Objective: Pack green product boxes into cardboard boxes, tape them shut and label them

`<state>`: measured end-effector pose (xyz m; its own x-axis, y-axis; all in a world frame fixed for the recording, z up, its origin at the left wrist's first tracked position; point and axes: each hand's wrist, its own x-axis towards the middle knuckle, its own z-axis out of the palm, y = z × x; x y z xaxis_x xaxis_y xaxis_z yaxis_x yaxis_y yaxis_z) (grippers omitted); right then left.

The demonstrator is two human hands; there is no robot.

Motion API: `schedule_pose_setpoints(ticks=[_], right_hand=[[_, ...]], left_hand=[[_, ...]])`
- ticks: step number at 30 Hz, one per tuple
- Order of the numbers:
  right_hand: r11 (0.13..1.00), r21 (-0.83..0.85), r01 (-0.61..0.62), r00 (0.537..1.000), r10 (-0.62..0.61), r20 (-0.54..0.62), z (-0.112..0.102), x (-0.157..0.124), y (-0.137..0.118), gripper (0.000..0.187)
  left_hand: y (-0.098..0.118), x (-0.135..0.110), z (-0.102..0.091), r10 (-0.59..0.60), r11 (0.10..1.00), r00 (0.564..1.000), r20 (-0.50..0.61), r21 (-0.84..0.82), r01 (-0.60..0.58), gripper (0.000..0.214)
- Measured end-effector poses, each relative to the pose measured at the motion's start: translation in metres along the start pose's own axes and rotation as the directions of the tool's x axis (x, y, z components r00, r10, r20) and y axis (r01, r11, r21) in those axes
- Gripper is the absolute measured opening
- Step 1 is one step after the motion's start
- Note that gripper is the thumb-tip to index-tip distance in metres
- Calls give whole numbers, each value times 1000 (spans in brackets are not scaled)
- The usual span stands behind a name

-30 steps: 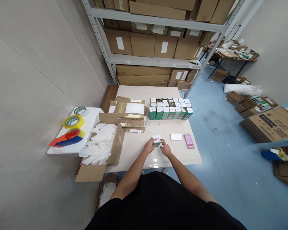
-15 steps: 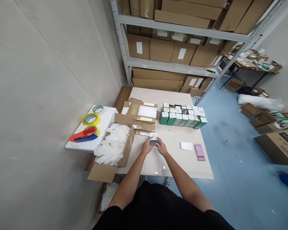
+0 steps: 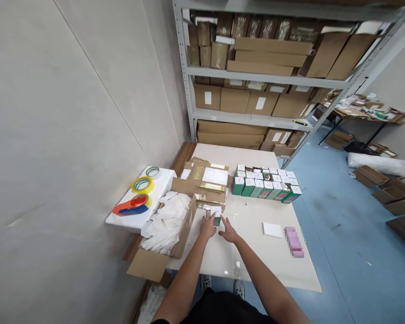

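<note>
A small white-and-green carton (image 3: 216, 212) stands upright on the table in front of me, its white top facing up. My left hand (image 3: 207, 226) lies along its left side with the fingers stretched out and a fingertip against it. On the other side, my right hand (image 3: 228, 231) has thumb and forefinger spread, the forefinger tip close to the carton's right edge; I cannot tell whether it touches. Beyond, to the right, similar green-and-white cartons (image 3: 265, 184) stand in tight rows, a few with open tops.
Left of my hands is an open cardboard box (image 3: 185, 225) full of white crumpled material. Tape rolls (image 3: 142, 185) and an orange-and-blue tape dispenser (image 3: 131, 206) lie on a white stand. Flattened cardboard (image 3: 205, 184), a white flat box (image 3: 272, 230) and a pixelated pink stack (image 3: 294, 242) lie on the table.
My fingers have loosened from around the carton and spread out, and it now stands on the table. The camera view has tilted up, showing more of the shelf.
</note>
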<state>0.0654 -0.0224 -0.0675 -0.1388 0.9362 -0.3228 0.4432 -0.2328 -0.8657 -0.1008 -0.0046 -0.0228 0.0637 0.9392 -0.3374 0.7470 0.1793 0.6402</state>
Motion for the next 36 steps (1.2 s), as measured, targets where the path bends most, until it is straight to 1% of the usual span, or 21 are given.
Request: schedule_pose_setpoints(ticks=[2, 3, 4, 6, 8, 10, 12, 15, 17, 19, 21, 24, 27, 31, 34, 36], right_hand=[[998, 30, 57, 995, -55, -79, -10, -5, 4, 88], [996, 38, 82, 990, -77, -118, -18, -9, 6, 85], [993, 42, 113, 983, -105, -153, -27, -12, 8, 82], [988, 51, 147, 968, -133, -211, -49, -21, 9, 75], [986, 61, 154, 959, -134, -251, -71, -31, 6, 71], [985, 69, 160, 955, -137, -263, -89, -41, 0, 70], [979, 86, 185, 954, -158, -253, -101, -49, -6, 68], [963, 125, 239, 950, -205, -233, -109, -60, -15, 66], [954, 149, 261, 948, -225, -224, -110, -66, -22, 64], [949, 160, 272, 948, -236, -212, -110, -71, -30, 62], [945, 146, 294, 944, -263, -201, -107, -71, -40, 62], [930, 103, 352, 925, -328, -192, -94, -65, -61, 60], [908, 88, 409, 903, -389, -182, -64, -52, -91, 59], [882, 60, 468, 881, -460, -112, -4, -35, -142, 59], [853, 10, 522, 853, -522, -28, 46, -23, -178, 60], [830, -27, 557, 830, -557, 18, 79, -12, -200, 62]], left_hand=[[6, -6, 3, 29, 999, 995, -91, -29, -32, 89], [10, -9, 4, 69, 994, 984, -163, -76, -82, 82], [16, -11, 4, 80, 982, 972, -222, -148, -115, 74], [31, -15, 4, 52, 937, 957, -286, -318, -145, 60], [49, -19, 1, 5, 877, 954, -301, -458, -149, 52], [69, -24, -4, 3, 830, 952, -307, -530, -174, 51], [87, -31, -11, 16, 788, 957, -291, -585, -191, 53], [108, -46, -23, 32, 701, 975, -219, -691, -178, 56], [117, -58, -30, 53, 665, 979, -196, -724, -181, 59], [122, -69, -37, 40, 648, 972, -233, -734, -203, 58], [122, -78, -45, 16, 640, 956, -291, -732, -234, 53], [114, -86, -61, -3, 625, 932, -362, -729, -281, 44], [95, -93, -84, -20, 612, 910, -414, -725, -316, 39], [53, -111, -129, -37, 626, 877, -479, -695, -353, 37], [11, -130, -165, -58, 631, 835, -547, -668, -394, 37], [-19, -141, -187, -92, 615, 819, -567, -679, -401, 38]])
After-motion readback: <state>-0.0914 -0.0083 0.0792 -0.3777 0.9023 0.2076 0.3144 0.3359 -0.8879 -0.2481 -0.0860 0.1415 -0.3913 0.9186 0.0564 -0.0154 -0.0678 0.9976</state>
